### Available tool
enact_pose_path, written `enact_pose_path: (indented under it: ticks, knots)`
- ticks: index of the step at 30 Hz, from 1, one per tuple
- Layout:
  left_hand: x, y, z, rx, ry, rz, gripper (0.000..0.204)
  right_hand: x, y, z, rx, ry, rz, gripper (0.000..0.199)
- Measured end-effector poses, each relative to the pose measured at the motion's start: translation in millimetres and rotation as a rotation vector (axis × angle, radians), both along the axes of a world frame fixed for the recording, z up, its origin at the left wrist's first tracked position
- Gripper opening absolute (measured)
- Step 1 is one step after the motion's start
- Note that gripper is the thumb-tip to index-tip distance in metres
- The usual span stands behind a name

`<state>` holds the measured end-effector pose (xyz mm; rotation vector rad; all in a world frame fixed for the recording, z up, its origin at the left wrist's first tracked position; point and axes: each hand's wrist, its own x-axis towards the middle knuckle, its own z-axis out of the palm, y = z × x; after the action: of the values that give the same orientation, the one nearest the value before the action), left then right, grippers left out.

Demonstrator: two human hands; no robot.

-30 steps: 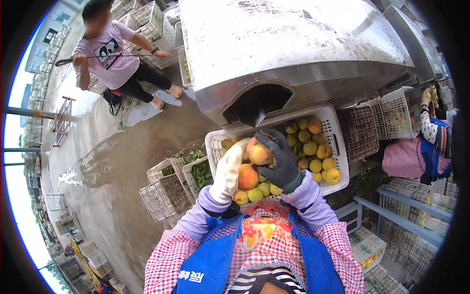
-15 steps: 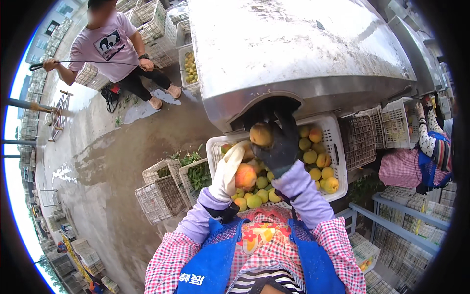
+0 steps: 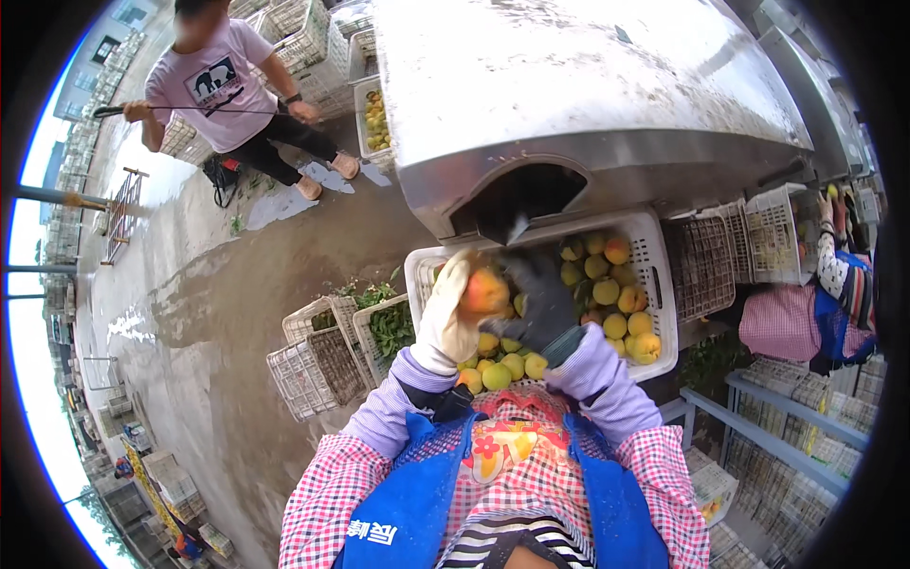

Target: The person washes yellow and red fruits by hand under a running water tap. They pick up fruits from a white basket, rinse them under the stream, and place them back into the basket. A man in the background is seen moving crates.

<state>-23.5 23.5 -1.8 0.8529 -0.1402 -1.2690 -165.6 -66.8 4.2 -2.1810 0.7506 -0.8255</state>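
Note:
My left hand (image 3: 445,318), in a white glove, is closed around a yellow-red peach (image 3: 485,292) above the near left part of a white plastic crate (image 3: 665,284). Beside that peach hovers my right hand (image 3: 542,302), black-gloved and smeared by motion, its fingers pointing left and partly hidden. I cannot make out whether it grips anything. Under both hands lie several green-yellow peaches (image 3: 497,376), and more peaches (image 3: 612,284) fill the crate's right side. Just beyond the crate's far rim is the dark opening (image 3: 531,197) of a metal machine.
The machine's dirty metal housing (image 3: 588,85) spans the far side. White crates with leaves (image 3: 387,334) stand left on the wet floor (image 3: 199,332). A person (image 3: 223,90) holds a thin rod far left; another worker (image 3: 806,313) is at the right, near a blue rail (image 3: 806,417).
My right hand has pulled back from the machine's opening, and the peach it held no longer shows there. My left hand has risen slightly, still holding its peach.

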Motion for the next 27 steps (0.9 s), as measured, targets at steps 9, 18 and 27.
enact_pose_path:
  ticks: [9, 18, 27]
  knots:
    - [-12.3, 3.7, -9.4, 0.064, -0.215, -0.225, 0.048, -19.6, 20.5, -19.2, 0.17, -0.055, -0.075, 0.087]
    - [10.4, 2.2, -12.9, 0.191, -0.216, -0.062, 0.051, 23.9, -26.4, -22.9, -0.347, 0.096, -0.317, 0.071]
    - [-4.9, 23.5, -126.6, 0.457, -0.632, -0.112, 0.065, 85.2, -91.9, -29.4, -0.081, 0.212, -0.287, 0.061]
